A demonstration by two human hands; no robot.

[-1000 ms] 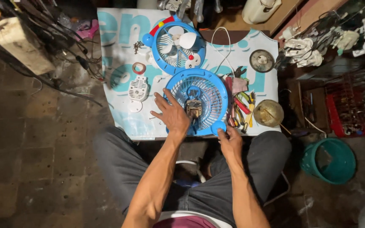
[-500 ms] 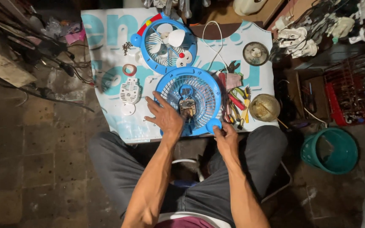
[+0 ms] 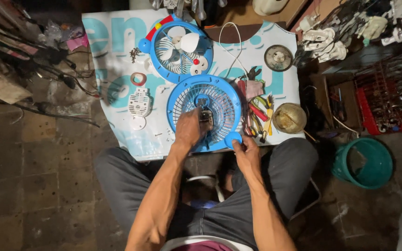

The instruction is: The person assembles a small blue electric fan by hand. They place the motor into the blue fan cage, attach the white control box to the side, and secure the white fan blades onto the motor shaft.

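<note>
A blue round fan grille (image 3: 219, 100) lies flat on a white and blue printed sheet (image 3: 112, 56) in front of me, with a small metal motor (image 3: 206, 115) at its middle. My left hand (image 3: 188, 129) rests on the grille, fingers curled at the motor. At the grille's near right rim my right hand (image 3: 244, 149) pinches a blue tab (image 3: 233, 138). Behind it lies a second blue grille (image 3: 178, 46) with white fan blades inside.
Pliers and screwdrivers (image 3: 257, 114) lie right of the grille, beside a rusty round bowl (image 3: 288, 117) and a metal disc (image 3: 278, 56). A white vented cover (image 3: 139, 103) and a tape ring (image 3: 138, 79) lie left. A teal bucket (image 3: 364, 162) stands on the floor at right.
My left hand has slid from the grille's left side onto the motor at its centre. My right hand stays at the near right rim. The camera view shifted a little.
</note>
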